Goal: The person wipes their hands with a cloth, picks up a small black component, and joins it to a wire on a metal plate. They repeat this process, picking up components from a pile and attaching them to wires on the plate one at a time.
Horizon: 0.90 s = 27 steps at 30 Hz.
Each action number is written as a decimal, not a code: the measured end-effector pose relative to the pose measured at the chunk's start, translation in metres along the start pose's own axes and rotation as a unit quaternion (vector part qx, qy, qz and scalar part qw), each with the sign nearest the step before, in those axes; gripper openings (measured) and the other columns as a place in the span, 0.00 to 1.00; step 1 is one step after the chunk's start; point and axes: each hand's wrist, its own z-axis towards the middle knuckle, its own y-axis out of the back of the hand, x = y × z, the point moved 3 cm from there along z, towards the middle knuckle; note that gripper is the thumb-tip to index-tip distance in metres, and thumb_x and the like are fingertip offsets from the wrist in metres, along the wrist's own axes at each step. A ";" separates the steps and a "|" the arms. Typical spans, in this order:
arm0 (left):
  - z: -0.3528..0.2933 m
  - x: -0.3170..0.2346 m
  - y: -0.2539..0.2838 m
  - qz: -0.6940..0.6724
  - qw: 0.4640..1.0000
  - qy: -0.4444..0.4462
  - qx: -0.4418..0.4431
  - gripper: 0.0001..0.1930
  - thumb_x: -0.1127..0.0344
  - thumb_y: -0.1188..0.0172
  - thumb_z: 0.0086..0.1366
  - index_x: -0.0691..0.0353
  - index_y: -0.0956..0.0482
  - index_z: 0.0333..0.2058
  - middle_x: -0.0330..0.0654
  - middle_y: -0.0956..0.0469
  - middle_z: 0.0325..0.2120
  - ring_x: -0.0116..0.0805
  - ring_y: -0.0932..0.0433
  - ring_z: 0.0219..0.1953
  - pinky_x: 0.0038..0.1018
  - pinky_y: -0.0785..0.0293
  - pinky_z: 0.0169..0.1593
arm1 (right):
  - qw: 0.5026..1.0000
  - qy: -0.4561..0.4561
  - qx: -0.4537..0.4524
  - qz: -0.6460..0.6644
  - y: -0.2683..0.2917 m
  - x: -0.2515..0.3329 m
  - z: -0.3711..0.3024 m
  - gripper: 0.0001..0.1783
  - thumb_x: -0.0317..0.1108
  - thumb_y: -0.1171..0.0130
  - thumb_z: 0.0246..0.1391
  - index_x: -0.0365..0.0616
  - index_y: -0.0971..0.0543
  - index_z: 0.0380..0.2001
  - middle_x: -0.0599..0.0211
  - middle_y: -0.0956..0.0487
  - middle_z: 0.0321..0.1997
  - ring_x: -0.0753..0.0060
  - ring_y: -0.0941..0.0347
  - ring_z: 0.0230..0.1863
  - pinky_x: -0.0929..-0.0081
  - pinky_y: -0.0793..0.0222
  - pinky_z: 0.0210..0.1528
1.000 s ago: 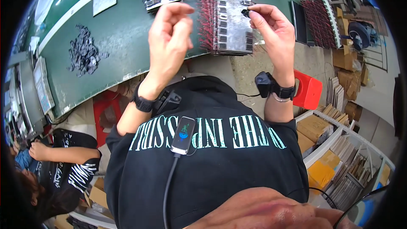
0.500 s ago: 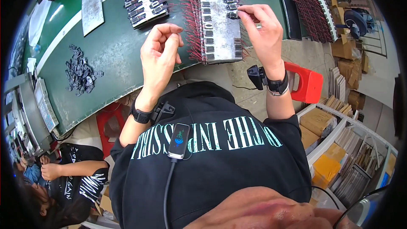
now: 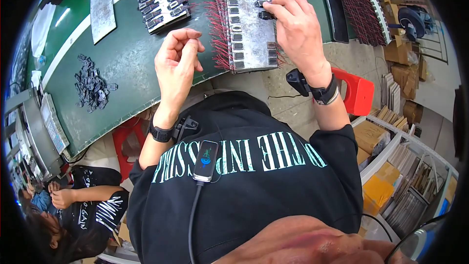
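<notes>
A long metal plate (image 3: 254, 34) lies on the green table, with small black rectangular parts along both long edges and thin red wires sticking out. My right hand (image 3: 299, 24) reaches over its right edge, fingers pinched at a small black part (image 3: 266, 15) in the right-hand row; the thumb tip is partly hidden. My left hand (image 3: 177, 61) hovers left of the plate over the table, thumb and curled fingers together. Whatever lies between those fingers, if anything, does not show. Farther left on the table is a loose pile of small black parts (image 3: 93, 85).
A second loaded plate (image 3: 163, 7) and a bare metal plate (image 3: 103, 12) lie at the far left. A black tray (image 3: 336, 17) and a red-wired rack (image 3: 361, 14) stand to the right. A red stool (image 3: 359, 93) is beside me; a co-worker (image 3: 85, 200) sits at lower left.
My right hand has shifted slightly left and away from me along the right-hand row, turning more palm-down. My left hand has moved a little left, still curled.
</notes>
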 end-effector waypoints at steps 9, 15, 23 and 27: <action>-0.021 -0.002 0.044 0.021 0.996 -0.019 -0.086 0.06 0.74 0.46 0.71 0.67 0.23 0.44 0.38 0.21 0.30 0.16 0.29 0.22 0.15 0.29 0.26 | 0.996 -0.053 -0.029 0.070 0.017 0.003 -0.003 0.12 0.23 0.37 0.51 0.46 0.15 0.39 0.65 0.18 0.40 0.60 0.25 0.47 0.68 0.31 0.50; -0.032 0.004 0.069 0.032 0.993 -0.012 -0.117 0.06 0.74 0.46 0.71 0.68 0.24 0.44 0.40 0.22 0.31 0.17 0.30 0.22 0.17 0.27 0.27 | 0.994 -0.065 0.005 0.083 0.009 0.000 -0.003 0.10 0.26 0.33 0.50 0.46 0.15 0.38 0.65 0.19 0.40 0.61 0.25 0.45 0.69 0.31 0.50; -0.052 -0.005 0.089 0.085 0.976 -0.013 -0.201 0.07 0.73 0.46 0.69 0.63 0.22 0.43 0.36 0.20 0.30 0.17 0.27 0.24 0.16 0.29 0.27 | 0.994 -0.034 0.030 0.098 0.007 0.000 0.011 0.10 0.26 0.33 0.53 0.44 0.15 0.40 0.62 0.19 0.44 0.61 0.25 0.50 0.69 0.31 0.54; -0.050 -0.007 0.145 0.234 0.921 -0.100 -0.295 0.08 0.72 0.44 0.68 0.63 0.21 0.44 0.40 0.17 0.35 0.26 0.19 0.33 0.25 0.22 0.36 | 0.990 -0.074 0.021 0.120 0.006 -0.003 0.001 0.09 0.26 0.36 0.58 0.42 0.16 0.43 0.62 0.19 0.44 0.63 0.25 0.50 0.69 0.32 0.55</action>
